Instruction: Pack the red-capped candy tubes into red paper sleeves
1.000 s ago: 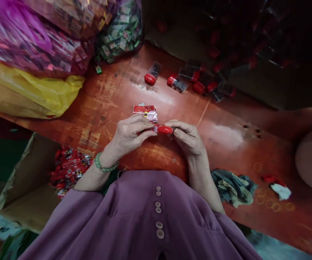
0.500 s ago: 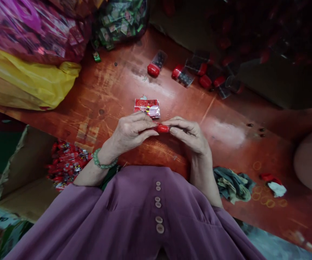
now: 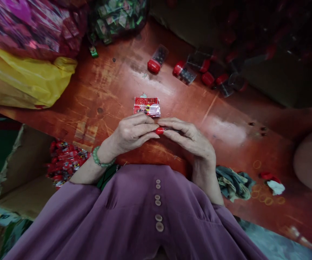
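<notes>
Both hands meet over the red worktop [image 3: 112,90] — left hand [image 3: 131,133] and right hand [image 3: 190,139] pinching one small red-capped tube [image 3: 159,130] between their fingers. A red foil packet [image 3: 146,106] lies at 12 o'clock, just beyond.

I hold my left hand [image 3: 132,131] and right hand [image 3: 190,139] together before my chest, knuckles up, thumbs and forefingers pinched shut tip to tip where the hands meet, other fingers loosely curled, both bare forearms angling inward.
</notes>
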A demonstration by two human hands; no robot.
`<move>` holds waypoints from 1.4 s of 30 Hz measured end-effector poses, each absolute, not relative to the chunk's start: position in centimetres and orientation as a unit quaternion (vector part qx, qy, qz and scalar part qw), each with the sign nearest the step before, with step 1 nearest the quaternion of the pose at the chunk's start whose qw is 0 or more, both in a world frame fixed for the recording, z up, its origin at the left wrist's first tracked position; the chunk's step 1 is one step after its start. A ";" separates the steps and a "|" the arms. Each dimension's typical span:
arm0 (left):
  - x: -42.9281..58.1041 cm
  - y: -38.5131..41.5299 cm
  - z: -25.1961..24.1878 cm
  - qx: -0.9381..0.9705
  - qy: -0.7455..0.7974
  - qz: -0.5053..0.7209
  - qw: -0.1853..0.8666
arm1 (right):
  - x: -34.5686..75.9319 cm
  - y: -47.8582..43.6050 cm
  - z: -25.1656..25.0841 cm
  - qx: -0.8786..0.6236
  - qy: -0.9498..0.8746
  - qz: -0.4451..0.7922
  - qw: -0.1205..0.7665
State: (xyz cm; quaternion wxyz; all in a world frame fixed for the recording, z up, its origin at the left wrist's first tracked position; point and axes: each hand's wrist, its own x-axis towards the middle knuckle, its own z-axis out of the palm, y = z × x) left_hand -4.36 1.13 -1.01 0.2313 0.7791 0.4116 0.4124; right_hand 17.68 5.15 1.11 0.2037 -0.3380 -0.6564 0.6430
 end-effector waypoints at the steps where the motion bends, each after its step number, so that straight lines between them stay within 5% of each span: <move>1: -4.3 1.2 -0.8 0.783 0.405 0.416 0.225 | 17.6 5.1 1.1 -0.333 -0.645 0.658 0.202; 8: -3.9 1.8 0.4 0.717 0.457 0.443 0.284 | 17.0 4.2 0.6 -0.374 -0.534 0.717 0.246; 18: -3.0 -1.0 -1.5 0.369 0.503 0.505 0.596 | 16.3 3.7 -1.0 -0.376 -0.429 0.767 0.294; 26: -0.1 -0.5 -1.2 0.183 0.513 0.580 0.606 | 15.2 3.0 -0.8 -0.379 -0.422 0.760 0.316; 42: 0.0 0.1 -1.9 0.200 0.513 0.618 0.561 | 15.8 2.0 0.0 -0.435 -0.494 0.683 0.316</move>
